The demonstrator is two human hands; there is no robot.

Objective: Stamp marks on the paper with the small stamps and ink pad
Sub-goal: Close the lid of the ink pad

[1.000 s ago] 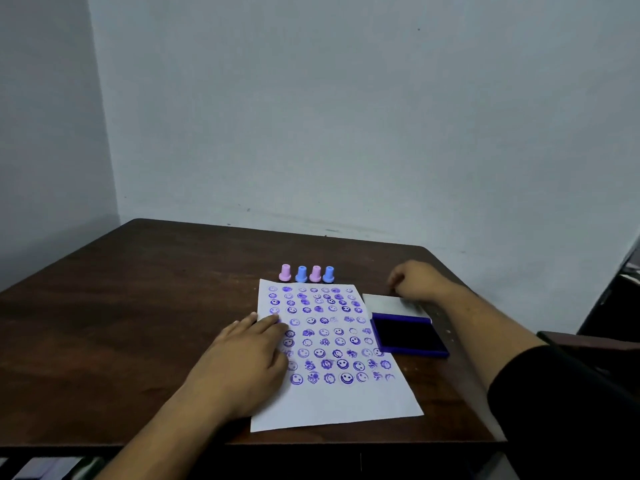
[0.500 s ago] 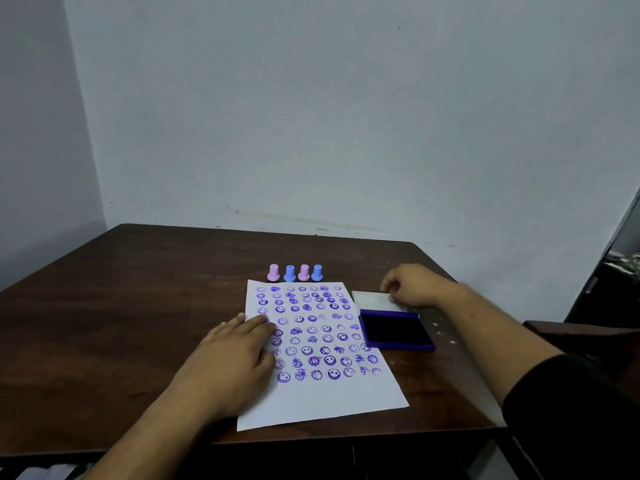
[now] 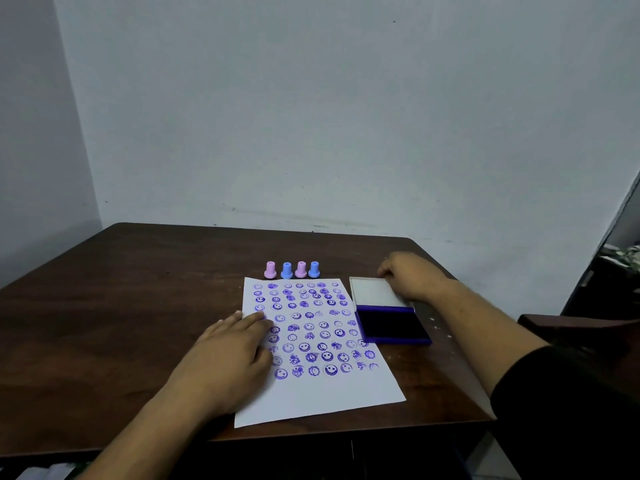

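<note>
Stamps (image 3: 292, 270), four of them, two pink and two blue alternating, are standing in a row just beyond the far edge of one paper sheet (image 3: 322, 393), which is lying mid-worktop covered in purple marks with a bare strip along its near edge. One open ink pad (image 3: 391, 325) is sitting just right of the sheet, the right hand (image 3: 410, 275) curling over its lid's far corner while the left hand (image 3: 228, 362) is pressing flat, fingers extended, on the sheet's left edge. Dark wooden worktop (image 3: 121, 306) is stretching bare to the left, meeting pale walls (image 3: 311, 116) in a corner.
</note>
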